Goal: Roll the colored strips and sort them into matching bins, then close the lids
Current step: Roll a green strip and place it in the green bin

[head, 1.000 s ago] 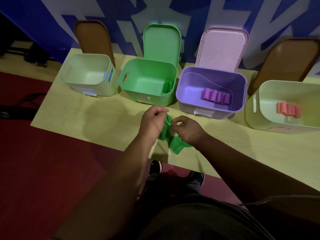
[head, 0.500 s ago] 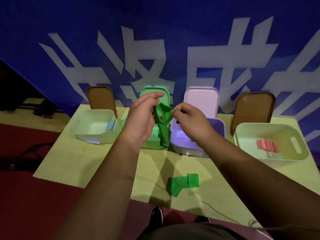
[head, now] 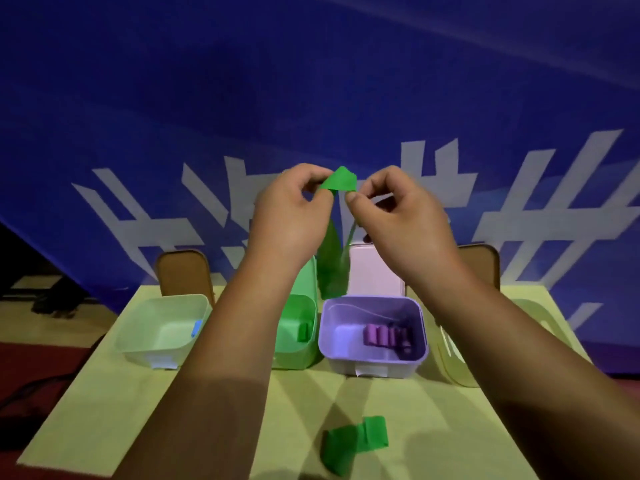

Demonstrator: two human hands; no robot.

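Note:
My left hand (head: 287,216) and my right hand (head: 401,220) are raised in front of the blue wall, each pinching the top end of a green strip (head: 332,258) that hangs down between them. A second green strip (head: 353,441) lies crumpled on the table near the front edge. Behind my arms stands the green bin (head: 301,334), lid up, with one green roll (head: 304,332) inside. The purple bin (head: 374,334), lid open, holds several purple rolls (head: 384,336).
At the left stands a pale bin (head: 162,323) with a blue piece (head: 197,327) inside and a brown lid raised behind it. Another pale bin (head: 457,355) sits at the right, mostly hidden by my right arm. All rest on a yellow-green table (head: 104,410).
Both hands have lifted the green strip from the table up to eye level and pulled its top end apart. The camera has tilted upward. The second strip stayed on the table.

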